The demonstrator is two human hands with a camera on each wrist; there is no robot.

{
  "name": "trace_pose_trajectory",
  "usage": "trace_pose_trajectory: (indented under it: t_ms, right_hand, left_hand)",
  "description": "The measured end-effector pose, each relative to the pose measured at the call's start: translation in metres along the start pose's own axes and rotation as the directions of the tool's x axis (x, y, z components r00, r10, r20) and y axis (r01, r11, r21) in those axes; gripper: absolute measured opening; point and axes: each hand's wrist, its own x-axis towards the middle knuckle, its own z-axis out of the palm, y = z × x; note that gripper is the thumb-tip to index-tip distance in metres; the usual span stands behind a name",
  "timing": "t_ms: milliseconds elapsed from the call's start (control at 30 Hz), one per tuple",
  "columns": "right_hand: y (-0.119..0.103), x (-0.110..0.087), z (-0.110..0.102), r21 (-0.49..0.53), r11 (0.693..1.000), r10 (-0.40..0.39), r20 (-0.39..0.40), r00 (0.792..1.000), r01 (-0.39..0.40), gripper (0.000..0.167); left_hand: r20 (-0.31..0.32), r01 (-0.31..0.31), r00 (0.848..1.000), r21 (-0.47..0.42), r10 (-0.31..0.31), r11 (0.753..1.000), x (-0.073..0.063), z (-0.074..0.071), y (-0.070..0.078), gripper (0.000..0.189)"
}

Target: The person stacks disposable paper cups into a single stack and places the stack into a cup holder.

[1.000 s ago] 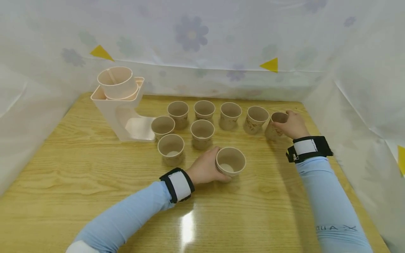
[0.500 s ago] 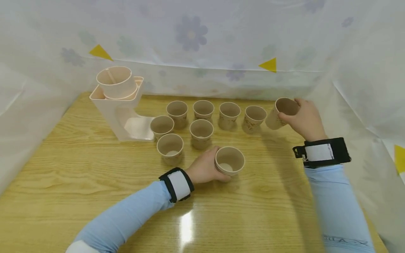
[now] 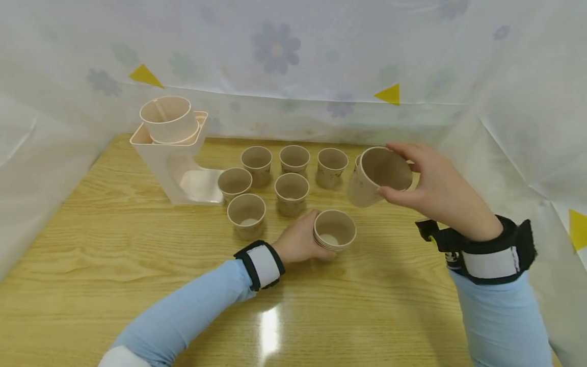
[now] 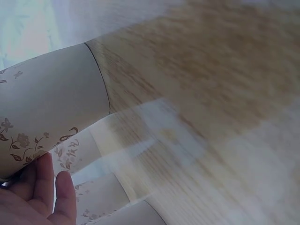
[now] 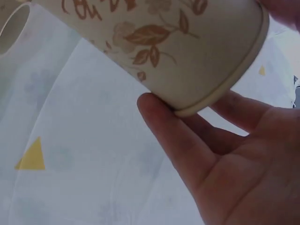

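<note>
I have the left hand (image 3: 300, 238) curled round the side of some nested paper cups (image 3: 335, 232), the innermost showing its pale bottom. Beyond them to the right, the right hand (image 3: 433, 183) pinches a tilted paper cup (image 3: 381, 176) by its rim, thumb and fingers spread across the mouth. It mostly hides another cup (image 3: 357, 160) (I get only a sliver). Six upright paper cups (image 3: 291, 199) stand beyond the left hand; farther left, a pale stand (image 3: 160, 168) holds a round container (image 3: 171, 127) with a strip inside I can't identify.
</note>
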Motion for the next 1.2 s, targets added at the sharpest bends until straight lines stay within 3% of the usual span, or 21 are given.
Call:
trace_pose_trajectory:
  t_ms: [200, 400, 633, 900, 1200]
  right_hand:
    - [-0.006, 0.000, 0.019, -0.056, 0.990, -0.119, 0.163, 0.980, 0.129, 0.064]
    - [0.000, 0.003, 0.042, -0.038, 0.984, -0.160, 0.262, 0.952, 0.175, 0.060]
    - [0.006, 0.006, 0.057, -0.011, 0.969, -0.233, 0.305, 0.924, 0.248, 0.056]
    - [0.011, 0.009, 0.076, -0.014, 0.969, -0.222, 0.391, 0.893, 0.247, 0.056]
    - [0.014, 0.012, 0.087, 0.028, 0.958, -0.271, 0.424, 0.864, 0.286, 0.054]
  left_hand:
    - [0.014, 0.001, 1.000, 0.015, -0.001, 1.000, 0.001, -0.001, 0.001, 0.071]
    - [0.022, 0.005, 1.000, 0.031, -0.006, 0.999, 0.002, -0.001, 0.002, 0.075]
    - [0.019, -0.005, 1.000, 0.013, 0.005, 1.000, 0.000, -0.001, 0.001, 0.076]
    - [0.002, -0.024, 1.000, 0.018, 0.024, 1.000, 0.002, 0.000, -0.001, 0.082]
    - [-0.020, -0.044, 0.999, 0.017, 0.044, 0.999, 0.002, 0.002, -0.001, 0.078]
